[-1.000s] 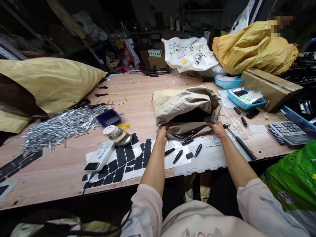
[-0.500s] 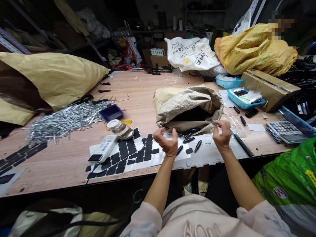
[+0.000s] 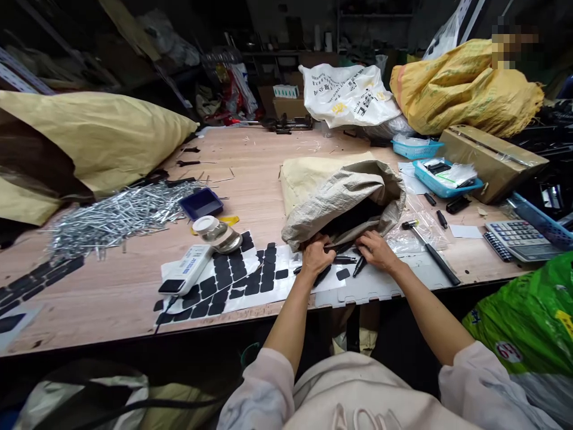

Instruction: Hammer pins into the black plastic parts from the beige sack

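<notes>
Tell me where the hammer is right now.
In the head view, the hammer lies near the front edge of the table, between the right hand and the calculator.

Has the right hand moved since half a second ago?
Yes. Judged against the hammer, the right hand has moved left, away from the hammer's head, to the lower lip of the open sack.

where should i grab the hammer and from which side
Take the hammer by its long black grip, probably from above at the near edge of the table, with the right hand: it lies slantwise, grip end toward that edge, head pointing away toward the open sack.
</notes>
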{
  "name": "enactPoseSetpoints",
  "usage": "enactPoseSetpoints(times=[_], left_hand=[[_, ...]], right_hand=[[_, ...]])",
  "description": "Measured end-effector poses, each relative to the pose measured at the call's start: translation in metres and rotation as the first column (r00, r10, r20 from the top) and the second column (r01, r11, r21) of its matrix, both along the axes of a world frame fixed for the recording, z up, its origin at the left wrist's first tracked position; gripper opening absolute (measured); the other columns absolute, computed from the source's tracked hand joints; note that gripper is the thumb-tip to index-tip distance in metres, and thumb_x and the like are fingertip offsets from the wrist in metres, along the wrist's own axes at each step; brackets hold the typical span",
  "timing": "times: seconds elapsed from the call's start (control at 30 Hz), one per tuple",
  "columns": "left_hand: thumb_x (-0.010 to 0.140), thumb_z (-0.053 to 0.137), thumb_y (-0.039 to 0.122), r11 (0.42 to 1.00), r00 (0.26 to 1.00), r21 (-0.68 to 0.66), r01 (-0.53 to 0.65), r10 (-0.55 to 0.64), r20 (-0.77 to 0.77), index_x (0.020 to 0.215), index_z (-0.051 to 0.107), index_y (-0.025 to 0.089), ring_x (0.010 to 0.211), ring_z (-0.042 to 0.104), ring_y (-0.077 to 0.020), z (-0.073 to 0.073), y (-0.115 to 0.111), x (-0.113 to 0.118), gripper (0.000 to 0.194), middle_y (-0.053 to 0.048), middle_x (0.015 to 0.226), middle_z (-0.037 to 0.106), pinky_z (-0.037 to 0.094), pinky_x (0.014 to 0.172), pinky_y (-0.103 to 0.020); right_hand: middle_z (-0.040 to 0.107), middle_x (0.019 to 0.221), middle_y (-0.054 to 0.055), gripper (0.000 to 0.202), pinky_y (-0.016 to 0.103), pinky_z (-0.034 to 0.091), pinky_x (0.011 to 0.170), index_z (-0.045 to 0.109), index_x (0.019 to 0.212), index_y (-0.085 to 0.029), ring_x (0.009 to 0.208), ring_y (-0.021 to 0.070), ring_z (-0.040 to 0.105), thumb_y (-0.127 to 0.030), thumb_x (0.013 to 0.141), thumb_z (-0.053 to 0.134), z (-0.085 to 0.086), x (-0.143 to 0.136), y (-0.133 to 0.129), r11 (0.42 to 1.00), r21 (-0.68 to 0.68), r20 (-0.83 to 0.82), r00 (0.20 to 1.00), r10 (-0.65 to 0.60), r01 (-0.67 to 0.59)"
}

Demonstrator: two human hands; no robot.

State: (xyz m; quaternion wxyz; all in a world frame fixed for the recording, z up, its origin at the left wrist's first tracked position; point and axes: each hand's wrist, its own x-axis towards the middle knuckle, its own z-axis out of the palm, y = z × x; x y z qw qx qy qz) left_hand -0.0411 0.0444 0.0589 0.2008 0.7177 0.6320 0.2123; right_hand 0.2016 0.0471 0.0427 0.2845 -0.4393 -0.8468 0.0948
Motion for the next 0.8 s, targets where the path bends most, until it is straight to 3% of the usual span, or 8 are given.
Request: enactPoseSetpoints(times=[0.13, 0.27, 0.37, 0.43, 0.53, 0.6, 0.67, 0.8], left_hand=[[0.092, 0.065, 0.043, 0.997, 0.994, 0.076, -0.034, 0.026, 0.107, 0.092, 0.078, 0.023, 0.1, 0.071, -0.022, -0.001, 0.0, 0.002, 0.023, -0.005, 0.098, 0.078, 0.048, 0.086, -0.027], [0.097, 0.059, 0.045, 0.965, 0.964, -0.015, -0.264, 0.264, 0.041, 0.089, 0.08, 0.023, 0.094, 0.073, -0.025, 0.0, 0.011, 0.013, 0.032, -0.008, 0.093, 0.079, 0.048, 0.081, -0.031], [0.094, 0.064, 0.044, 0.942, 0.942, -0.02, -0.334, 0.335, 0.02, 0.1, 0.08, 0.025, 0.098, 0.073, -0.0279, 0.001, 0.015, 0.02, 0.026, -0.008, 0.095, 0.08, 0.05, 0.085, -0.034], [0.093, 0.067, 0.048, 0.959, 0.963, 0.09, -0.268, 0.265, 0.047, 0.112, 0.078, 0.025, 0.107, 0.071, -0.0293, 0.001, 0.013, 0.021, 0.032, -0.009, 0.106, 0.079, 0.051, 0.093, -0.036], [0.093, 0.068, 0.049, 0.967, 0.998, 0.252, -0.047, 0.037, 0.046, 0.124, 0.075, 0.026, 0.12, 0.067, -0.0288, -0.001, 0.011, 0.018, 0.04, -0.011, 0.126, 0.073, 0.05, 0.102, -0.035], [0.096, 0.065, 0.045, 0.977, 0.999, 0.212, 0.029, -0.032, 0.013, 0.12, 0.077, 0.03, 0.118, 0.067, -0.0263, -0.003, 0.016, 0.015, 0.031, -0.007, 0.127, 0.072, 0.051, 0.101, -0.033], [0.1, 0.06, 0.04, 0.994, 1.0, 0.111, 0.012, -0.011, -0.012, 0.112, 0.078, 0.031, 0.111, 0.069, -0.0239, -0.005, 0.03, 0.015, 0.024, -0.005, 0.117, 0.075, 0.052, 0.098, -0.032], [0.101, 0.06, 0.037, 0.999, 1.0, 0.053, -0.012, 0.012, 0.0, 0.098, 0.078, 0.022, 0.101, 0.068, -0.025, -0.002, 0.068, 0.018, 0.024, -0.007, 0.098, 0.077, 0.049, 0.102, -0.036]], right_hand=[[0.063, 0.092, 0.008, 0.024, 0.039, 0.05, 0.085, 0.071, 0.097, -0.022, 0.091, 0.025, 0.057, -0.006, 0.09, 0.055, -0.001, 0.018, -0.004, 0.999, -0.03, -0.036, 0.999, -0.015, 0.014], [0.064, 0.091, 0.009, 0.03, 0.04, 0.052, 0.083, 0.074, 0.094, -0.021, 0.091, 0.0261, 0.057, -0.001, 0.084, 0.054, 0.007, 0.03, -0.021, 0.999, 0.018, 0.05, 0.998, -0.031, 0.03], [0.067, 0.12, 0.013, 0.037, 0.048, 0.051, 0.098, 0.075, 0.105, -0.02, 0.11, 0.0302, 0.058, -0.001, 0.078, 0.058, 0.015, 0.033, -0.032, 0.998, 0.063, 0.126, 0.992, 0.004, -0.012], [0.061, 0.14, 0.014, 0.047, 0.053, 0.049, 0.105, 0.071, 0.122, -0.021, 0.12, 0.0316, 0.057, -0.003, 0.081, 0.06, 0.016, 0.031, -0.034, 0.997, 0.049, 0.171, 0.984, 0.053, -0.062], [0.061, 0.139, 0.015, 0.04, 0.052, 0.053, 0.103, 0.069, 0.129, -0.022, 0.118, 0.0304, 0.06, -0.01, 0.092, 0.058, 0.01, 0.027, -0.034, 0.997, 0.04, 0.167, 0.985, 0.052, -0.06], [0.063, 0.132, 0.015, 0.032, 0.049, 0.056, 0.101, 0.07, 0.126, -0.022, 0.118, 0.0289, 0.061, -0.015, 0.098, 0.055, 0.002, 0.026, -0.037, 0.997, 0.064, 0.124, 0.991, 0.042, -0.051], [0.064, 0.128, 0.015, 0.031, 0.045, 0.057, 0.101, 0.069, 0.126, -0.022, 0.118, 0.0272, 0.062, -0.016, 0.102, 0.051, -0.004, 0.03, -0.044, 0.994, 0.094, 0.088, 0.995, 0.054, -0.062], [0.065, 0.125, 0.014, 0.036, 0.046, 0.057, 0.101, 0.067, 0.129, -0.023, 0.115, 0.0269, 0.063, -0.013, 0.103, 0.044, -0.006, 0.05, -0.067, 0.993, 0.115, 0.101, 0.995, -0.003, -0.009]])
